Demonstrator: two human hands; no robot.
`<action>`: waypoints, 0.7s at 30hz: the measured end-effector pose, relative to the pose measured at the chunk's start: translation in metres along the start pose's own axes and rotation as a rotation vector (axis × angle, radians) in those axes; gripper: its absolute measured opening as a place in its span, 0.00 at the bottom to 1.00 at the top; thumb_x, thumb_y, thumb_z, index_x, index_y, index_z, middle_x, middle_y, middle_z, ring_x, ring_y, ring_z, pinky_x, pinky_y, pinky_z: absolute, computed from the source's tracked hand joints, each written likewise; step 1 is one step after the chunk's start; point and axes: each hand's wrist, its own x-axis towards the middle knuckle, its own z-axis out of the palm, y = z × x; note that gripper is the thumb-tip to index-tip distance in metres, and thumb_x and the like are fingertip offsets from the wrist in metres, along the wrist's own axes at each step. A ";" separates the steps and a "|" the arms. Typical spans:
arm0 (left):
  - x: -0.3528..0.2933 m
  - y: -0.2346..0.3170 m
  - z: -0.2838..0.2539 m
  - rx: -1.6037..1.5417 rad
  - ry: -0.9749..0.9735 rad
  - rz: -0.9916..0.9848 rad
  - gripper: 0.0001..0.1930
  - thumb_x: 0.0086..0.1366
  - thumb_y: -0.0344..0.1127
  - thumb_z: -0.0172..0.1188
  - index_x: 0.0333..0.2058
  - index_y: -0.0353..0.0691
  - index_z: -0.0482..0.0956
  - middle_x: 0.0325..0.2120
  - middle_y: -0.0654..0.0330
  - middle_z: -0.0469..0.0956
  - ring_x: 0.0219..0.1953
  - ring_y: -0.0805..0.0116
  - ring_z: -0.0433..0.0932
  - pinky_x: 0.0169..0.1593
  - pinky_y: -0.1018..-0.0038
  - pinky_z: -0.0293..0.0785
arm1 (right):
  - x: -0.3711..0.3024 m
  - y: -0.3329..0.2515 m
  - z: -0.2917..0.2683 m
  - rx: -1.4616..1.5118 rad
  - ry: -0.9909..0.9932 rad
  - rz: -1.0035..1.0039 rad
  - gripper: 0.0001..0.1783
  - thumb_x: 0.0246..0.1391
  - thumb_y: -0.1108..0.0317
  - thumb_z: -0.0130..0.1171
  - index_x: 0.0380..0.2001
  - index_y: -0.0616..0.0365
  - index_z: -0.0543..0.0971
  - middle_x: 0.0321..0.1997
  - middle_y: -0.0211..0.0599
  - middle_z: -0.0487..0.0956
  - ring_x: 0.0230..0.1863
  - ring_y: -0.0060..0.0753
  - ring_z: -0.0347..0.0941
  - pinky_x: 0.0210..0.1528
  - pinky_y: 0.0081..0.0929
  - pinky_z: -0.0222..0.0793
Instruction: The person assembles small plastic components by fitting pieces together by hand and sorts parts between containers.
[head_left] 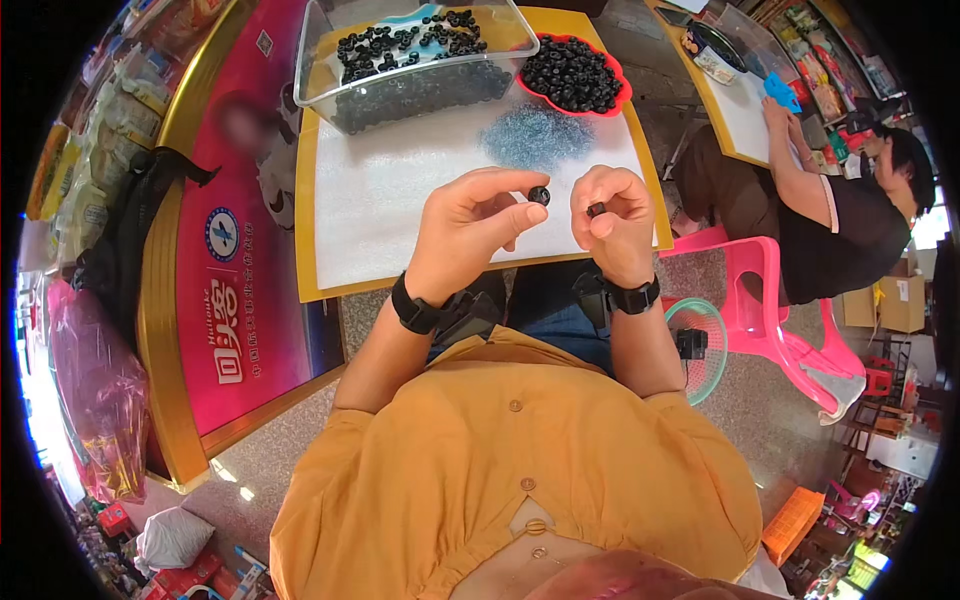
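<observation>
Between the thumb and forefinger of my left hand (468,222) is a small round black part (539,195), held above the near side of the white table. My right hand (620,218) pinches a second small black part (597,210) a short way to the right; its exact kind is too small to tell. The two parts are apart. Beyond my hands lies a pile of tiny bluish clear pieces (535,137). Behind it a red scalloped bowl (627,92) is full of black parts, and a clear plastic bin (322,98) at its left holds many more.
The white tabletop (375,200) has a yellow edge. A pink plastic chair (750,255) and a green round basket-like thing (715,350) stand to the right. Another person (850,210) works at a second table (735,110). A pink-faced counter (235,270) borders the left.
</observation>
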 end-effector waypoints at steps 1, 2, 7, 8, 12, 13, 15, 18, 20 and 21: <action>0.000 0.000 0.000 0.001 0.001 0.007 0.14 0.59 0.28 0.70 0.45 0.39 0.84 0.33 0.64 0.79 0.25 0.81 0.73 0.25 0.83 0.69 | 0.000 0.000 0.000 -0.002 0.005 0.000 0.15 0.47 0.77 0.71 0.35 0.61 0.75 0.33 0.39 0.74 0.24 0.23 0.69 0.21 0.18 0.67; 0.000 0.000 0.001 0.003 0.001 0.014 0.14 0.59 0.28 0.70 0.45 0.39 0.84 0.33 0.64 0.79 0.25 0.81 0.72 0.25 0.83 0.69 | 0.000 0.000 0.001 -0.004 0.009 0.000 0.15 0.47 0.77 0.71 0.35 0.61 0.75 0.32 0.38 0.74 0.25 0.22 0.69 0.21 0.18 0.67; 0.000 0.001 0.003 0.001 0.005 0.013 0.14 0.59 0.28 0.70 0.44 0.39 0.84 0.32 0.64 0.79 0.25 0.81 0.72 0.25 0.83 0.69 | -0.001 -0.001 0.001 -0.034 0.017 -0.005 0.14 0.47 0.78 0.71 0.35 0.61 0.75 0.32 0.38 0.74 0.25 0.22 0.69 0.22 0.18 0.67; 0.000 0.001 0.003 0.001 0.000 0.004 0.14 0.59 0.28 0.70 0.44 0.39 0.84 0.32 0.64 0.79 0.25 0.81 0.72 0.25 0.83 0.69 | -0.001 -0.001 0.001 -0.039 0.017 -0.004 0.14 0.47 0.78 0.70 0.35 0.61 0.75 0.33 0.38 0.74 0.25 0.22 0.69 0.22 0.18 0.67; -0.001 -0.001 0.002 -0.003 -0.007 0.001 0.14 0.58 0.29 0.70 0.44 0.39 0.84 0.32 0.64 0.79 0.25 0.81 0.72 0.25 0.83 0.69 | -0.001 -0.001 0.002 -0.047 0.020 0.002 0.14 0.48 0.79 0.70 0.36 0.61 0.75 0.33 0.38 0.75 0.26 0.22 0.69 0.22 0.17 0.68; -0.001 -0.001 0.002 0.017 -0.019 0.006 0.14 0.59 0.27 0.69 0.45 0.37 0.83 0.34 0.63 0.79 0.25 0.81 0.73 0.25 0.83 0.69 | -0.002 -0.002 0.003 -0.057 0.028 0.010 0.14 0.47 0.79 0.70 0.36 0.61 0.76 0.34 0.38 0.75 0.26 0.22 0.70 0.23 0.17 0.69; -0.001 -0.001 0.002 0.037 -0.030 0.011 0.15 0.60 0.24 0.67 0.46 0.34 0.82 0.35 0.62 0.80 0.26 0.80 0.74 0.26 0.83 0.70 | -0.003 -0.002 0.004 -0.066 0.035 0.019 0.14 0.47 0.80 0.70 0.36 0.61 0.76 0.34 0.38 0.75 0.27 0.22 0.70 0.23 0.17 0.70; 0.000 -0.002 0.002 0.106 -0.055 0.069 0.15 0.59 0.24 0.67 0.46 0.35 0.82 0.36 0.62 0.80 0.27 0.80 0.74 0.27 0.83 0.70 | -0.004 -0.002 0.004 -0.115 0.037 -0.001 0.15 0.46 0.81 0.70 0.37 0.61 0.77 0.35 0.39 0.76 0.28 0.22 0.72 0.24 0.17 0.71; -0.001 -0.004 0.001 0.189 -0.072 0.149 0.16 0.58 0.23 0.68 0.46 0.35 0.83 0.37 0.62 0.79 0.28 0.80 0.74 0.28 0.83 0.71 | -0.004 -0.002 0.005 -0.199 0.010 -0.028 0.15 0.46 0.83 0.69 0.37 0.61 0.77 0.37 0.39 0.76 0.28 0.22 0.73 0.25 0.17 0.72; -0.001 -0.004 0.002 0.189 -0.072 0.148 0.16 0.58 0.23 0.68 0.46 0.35 0.83 0.37 0.62 0.79 0.28 0.80 0.74 0.28 0.83 0.71 | -0.005 -0.001 0.005 -0.199 0.011 -0.028 0.15 0.46 0.83 0.69 0.37 0.61 0.77 0.37 0.39 0.76 0.28 0.22 0.73 0.25 0.17 0.72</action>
